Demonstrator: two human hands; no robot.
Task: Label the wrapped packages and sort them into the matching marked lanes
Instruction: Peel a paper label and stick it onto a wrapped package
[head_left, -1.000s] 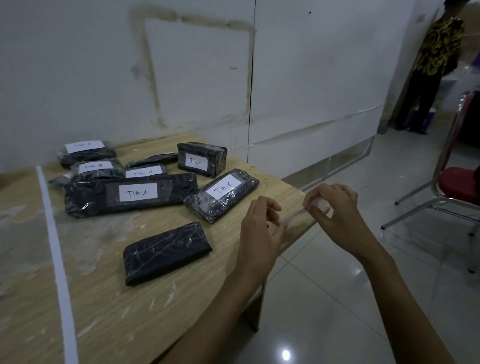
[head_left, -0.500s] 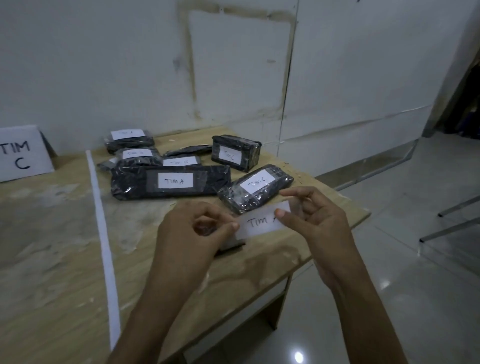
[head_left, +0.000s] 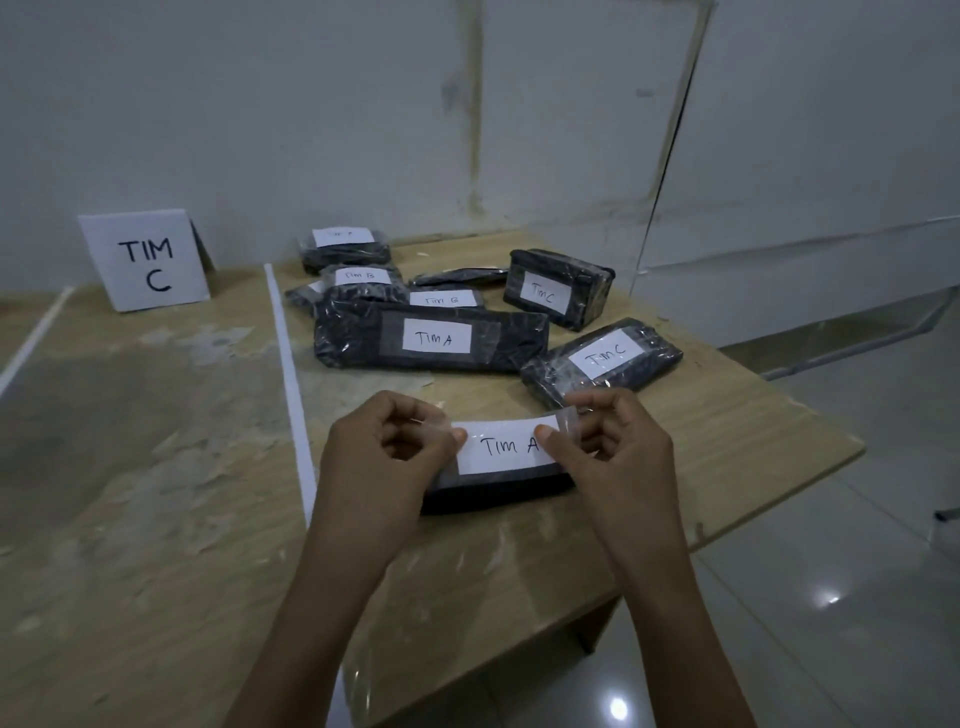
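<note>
A white paper label reading "TIM A" (head_left: 501, 447), backed by clear tape, is stretched between my hands just over a black wrapped package (head_left: 498, 491) at the table's front. My left hand (head_left: 384, 457) pinches the tape's left end. My right hand (head_left: 613, 447) pinches its right end, thumb on the label. Whether the label touches the package I cannot tell. Behind lie several labelled black packages: a long one marked "TIM A" (head_left: 431, 340), two marked "TIM C" (head_left: 602, 358) (head_left: 558, 288), and some marked "TIM B" (head_left: 358, 278).
A folded white sign "TIM C" (head_left: 145, 260) stands at the back left by the wall. White tape lines (head_left: 291, 374) divide the wooden table (head_left: 156, 467) into lanes. The table's right edge drops to a tiled floor (head_left: 831, 571).
My view swung left from the table's edge to the table. Both hands carried the taped label over and down to the unlabelled black package.
</note>
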